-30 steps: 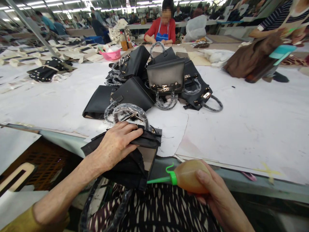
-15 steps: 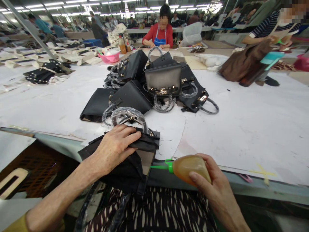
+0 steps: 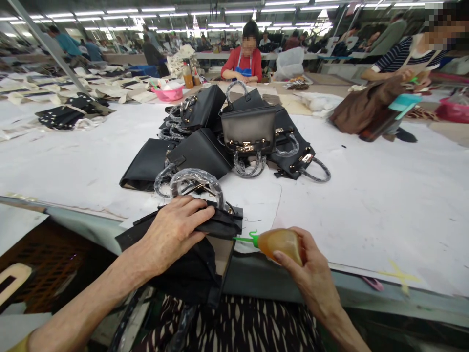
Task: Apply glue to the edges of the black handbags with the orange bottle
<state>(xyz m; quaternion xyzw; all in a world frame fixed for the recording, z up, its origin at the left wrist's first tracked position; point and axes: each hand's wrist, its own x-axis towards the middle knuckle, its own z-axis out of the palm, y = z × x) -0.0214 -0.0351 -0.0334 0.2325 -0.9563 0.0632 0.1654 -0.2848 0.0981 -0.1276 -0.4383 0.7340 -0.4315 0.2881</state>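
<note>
A black handbag (image 3: 190,264) lies at the table's near edge, its plastic-wrapped handle (image 3: 198,178) pointing away from me and part of its body hanging over my lap. My left hand (image 3: 179,225) grips the bag's folded black top, fingers over the fabric and thumb below. In my right hand (image 3: 304,259) is a squeeze bottle (image 3: 280,244) of amber liquid, tilted sideways. Its thin green nozzle (image 3: 244,239) points left, with the tip at the bag's right edge. I cannot tell whether the tip touches.
Several finished-looking black handbags (image 3: 249,129) are piled on the white-covered table (image 3: 366,210). Across it sits a person in red (image 3: 244,63); at right another person handles a brown bag (image 3: 355,107). A pink bowl (image 3: 168,93) stands behind the pile. An orange-brown crate (image 3: 62,264) is below left.
My right hand has moved the bottle slightly left and up, bringing the nozzle from lower on the bag's right edge to nearer its folded top. My left hand keeps its hold.
</note>
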